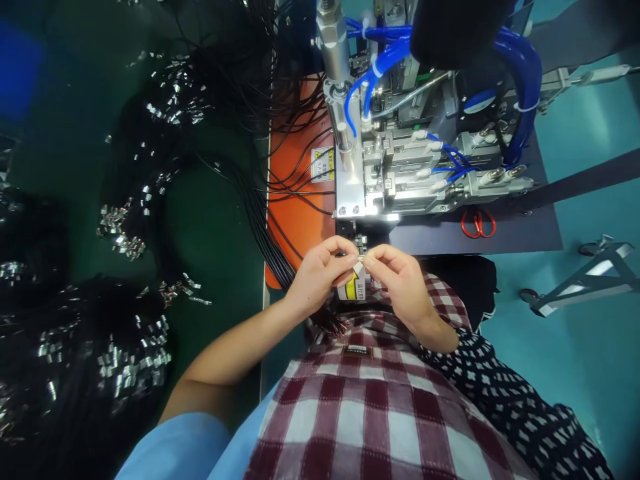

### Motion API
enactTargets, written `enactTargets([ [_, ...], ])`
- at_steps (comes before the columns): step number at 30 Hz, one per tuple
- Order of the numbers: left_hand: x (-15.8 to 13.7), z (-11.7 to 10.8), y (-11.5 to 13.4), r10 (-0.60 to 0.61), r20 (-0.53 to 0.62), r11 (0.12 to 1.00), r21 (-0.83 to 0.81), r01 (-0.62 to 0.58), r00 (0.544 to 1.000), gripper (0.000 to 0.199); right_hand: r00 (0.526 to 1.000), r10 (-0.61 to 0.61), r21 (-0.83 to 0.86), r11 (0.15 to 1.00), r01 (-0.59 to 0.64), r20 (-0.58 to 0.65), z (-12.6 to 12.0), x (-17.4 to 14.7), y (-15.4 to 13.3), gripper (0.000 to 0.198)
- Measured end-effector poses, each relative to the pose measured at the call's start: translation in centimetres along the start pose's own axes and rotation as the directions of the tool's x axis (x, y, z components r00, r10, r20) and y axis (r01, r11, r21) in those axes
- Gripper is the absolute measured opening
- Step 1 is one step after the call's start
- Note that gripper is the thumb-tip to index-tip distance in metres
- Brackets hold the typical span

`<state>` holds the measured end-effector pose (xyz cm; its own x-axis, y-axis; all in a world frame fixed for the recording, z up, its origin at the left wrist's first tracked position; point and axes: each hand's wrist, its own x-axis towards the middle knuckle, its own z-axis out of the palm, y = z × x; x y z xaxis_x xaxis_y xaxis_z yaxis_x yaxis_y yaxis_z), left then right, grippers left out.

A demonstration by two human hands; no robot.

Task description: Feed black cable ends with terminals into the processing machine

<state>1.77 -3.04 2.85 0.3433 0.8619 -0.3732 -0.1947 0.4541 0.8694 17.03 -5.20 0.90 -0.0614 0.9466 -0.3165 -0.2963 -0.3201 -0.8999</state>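
Observation:
My left hand and my right hand meet in front of the machine, both closed in a pinch. Between the fingertips is a small pale, shiny piece, too small to name. Just beyond the fingers sits a small metal fixture at the machine's front edge. A white and yellow label shows below the hands. A bundle of black cables runs down beside my left hand and passes behind it. Fine wire ends show near the checked apron.
The machine carries metal cylinders and blue air hoses. Red-handled scissors lie at the right on the dark bench plate. Piles of black cables with shiny metal ends fill the left. An orange surface bears loose cables.

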Motion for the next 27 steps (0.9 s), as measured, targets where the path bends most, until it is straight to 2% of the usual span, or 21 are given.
enactTargets([
  [7,0.1,0.4,0.1,-0.065,-0.06,0.996,-0.073,0.06,0.996,0.027,0.999,0.033,0.0,0.999,-0.033,0.004,0.1,0.1,-0.2,0.021],
  [10,0.2,0.3,0.1,-0.079,-0.069,0.993,-0.096,0.072,0.995,0.031,1.0,0.011,-0.022,1.0,-0.011,0.002,0.3,0.1,-0.2,0.022],
  [12,0.3,0.0,0.1,-0.097,-0.042,0.99,-0.111,0.091,0.994,0.032,1.0,-0.02,-0.057,0.998,0.02,0.001,0.4,0.1,-0.2,0.022],
  [15,0.5,-0.6,0.3,-0.153,0.063,0.981,-0.111,0.159,0.986,0.03,0.998,-0.049,-0.09,0.995,0.051,0.026,0.4,0.1,-0.1,0.021],
  [18,0.4,-1.0,0.7,-0.177,0.114,0.983,-0.029,0.182,0.977,0.028,0.998,-0.04,-0.104,0.994,0.045,0.046,0.2,0.1,-0.1,0.02],
  [20,0.2,-1.2,0.9,-0.121,0.075,0.987,0.118,0.112,0.99,0.024,0.998,-0.037,-0.123,0.992,0.042,0.044,-0.1,0.3,-0.2,0.018],
  [21,0.1,-1.3,1.0,-0.057,0.052,0.975,0.219,0.044,0.997,0.022,0.998,-0.042,-0.134,0.99,0.046,0.036,-0.4,0.4,-0.2,0.018],
  [23,0.0,-1.7,1.1,0.133,0.05,0.876,0.461,-0.141,0.99,0.018,0.999,-0.053,-0.161,0.985,0.055,0.013,-0.8,0.9,-0.3,0.017],
  [25,0.4,-2.3,1.1,0.332,0.119,0.665,0.674,-0.322,0.936,0.009,0.998,-0.053,-0.189,0.981,0.049,-0.015,-1.2,1.5,-0.2,0.017],
  [27,1.0,-3.0,0.7,0.457,0.232,0.43,0.788,-0.441,0.859,0.004,0.998,-0.044,-0.215,0.976,0.036,-0.035,-1.5,2.3,-0.1,0.017],
])
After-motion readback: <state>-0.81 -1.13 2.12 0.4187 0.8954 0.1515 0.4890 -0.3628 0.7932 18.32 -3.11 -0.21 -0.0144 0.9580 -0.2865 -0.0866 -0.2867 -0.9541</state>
